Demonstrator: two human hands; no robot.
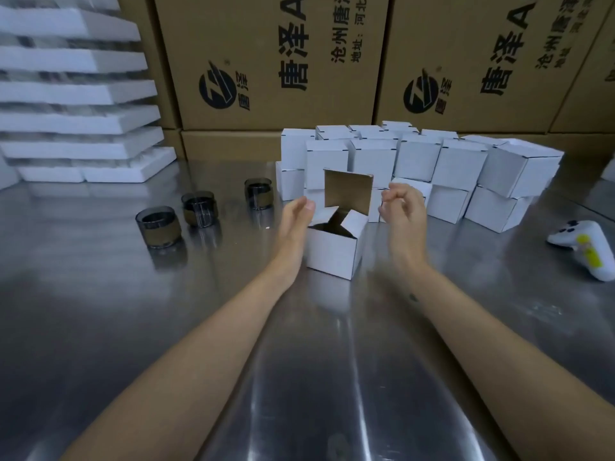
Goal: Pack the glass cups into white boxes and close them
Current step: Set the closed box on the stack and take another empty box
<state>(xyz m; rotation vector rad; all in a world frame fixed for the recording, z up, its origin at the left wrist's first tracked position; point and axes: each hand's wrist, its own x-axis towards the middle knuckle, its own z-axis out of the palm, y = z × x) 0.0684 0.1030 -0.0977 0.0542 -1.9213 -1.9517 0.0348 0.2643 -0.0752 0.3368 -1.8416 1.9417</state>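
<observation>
On the reflective stainless-steel table [332, 377], near its middle, we list one small white cardboard box [332, 254], standing open. Its brown-lined lid flap [347, 191] stands upright at the back, and the side flaps are partly folded inward. The inside is dark; we cannot tell whether a cup is in it.

Our left hand [294, 221]: fingers straight and together, palm turned to the box's left side, at or just beside the left flap, gripping nothing. Whether it touches we cannot tell.

Our right hand [404, 207]: fingers loosely curled, holding nothing, raised just right of the box and apart from it.

Left of the box, well apart from it: three short smoky-grey glass cups, each with a brown band, all upright. One stands nearest us [159, 226], one in the middle [199, 207], one farthest back [259, 193].

Behind the open box: a two-tier heap of closed white boxes [416, 161].

Far left: a stack of white foam trays [76, 94].

Back wall: large brown printed cartons [266, 61].

Right edge: a white game controller with a yellow mark [585, 247], lying on the table.
</observation>
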